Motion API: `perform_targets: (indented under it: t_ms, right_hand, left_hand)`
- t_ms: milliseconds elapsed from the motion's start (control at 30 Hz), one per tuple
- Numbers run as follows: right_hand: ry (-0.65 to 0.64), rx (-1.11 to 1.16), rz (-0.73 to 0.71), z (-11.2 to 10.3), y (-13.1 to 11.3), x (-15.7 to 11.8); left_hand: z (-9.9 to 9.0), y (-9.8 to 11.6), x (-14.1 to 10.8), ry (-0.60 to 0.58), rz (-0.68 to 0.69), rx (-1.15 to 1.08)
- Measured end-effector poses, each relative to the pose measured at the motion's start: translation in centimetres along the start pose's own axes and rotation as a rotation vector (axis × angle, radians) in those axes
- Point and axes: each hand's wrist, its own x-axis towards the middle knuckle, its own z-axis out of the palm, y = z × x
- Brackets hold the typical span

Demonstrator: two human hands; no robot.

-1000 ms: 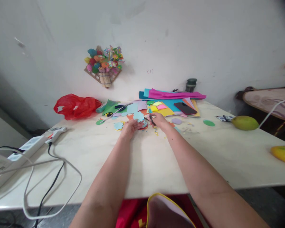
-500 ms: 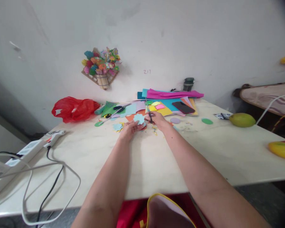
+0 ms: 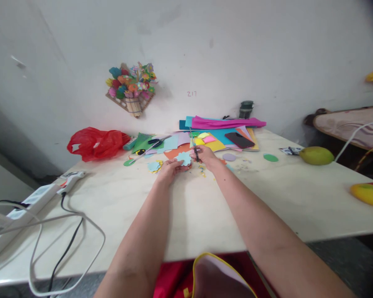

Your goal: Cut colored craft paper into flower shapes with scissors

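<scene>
My left hand (image 3: 170, 169) pinches a light blue scalloped paper flower (image 3: 184, 158) by its left side. To its right, my right hand (image 3: 205, 156) is closed on a slim dark tool (image 3: 196, 154), held upright beside the flower; its exact kind is hard to make out. Under and beside the flower lie reddish paper pieces, partly hidden by my left hand. More blue and yellow cut shapes (image 3: 154, 166) rest left of my left hand, and small yellow scraps (image 3: 202, 169) lie below my right hand.
Behind are coloured sheets (image 3: 217, 142), a phone (image 3: 240, 140), scissors (image 3: 156, 142) and a red plastic bag (image 3: 96, 143). A green mango (image 3: 316, 155) and yellow fruit (image 3: 368, 194) lie right. A power strip (image 3: 37, 198) with cables occupies the left.
The blue flower has shifted slightly right and turned a little in my left hand, nearer the dark tool. My right hand has barely moved.
</scene>
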Motion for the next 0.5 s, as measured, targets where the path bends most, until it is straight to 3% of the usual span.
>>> perform_targets:
  t_ms: [333, 500]
  right_hand:
    - [-0.026, -0.017, -0.009, 1.2, 0.5, -0.2]
    - [-0.062, -0.035, -0.014, 1.8, 0.6, -0.3]
  left_hand:
    - [0.7, 0.3, -0.4, 0.039, 0.092, -0.046]
    - [0.4, 0.2, 0.0, 0.116, 0.149, -0.091]
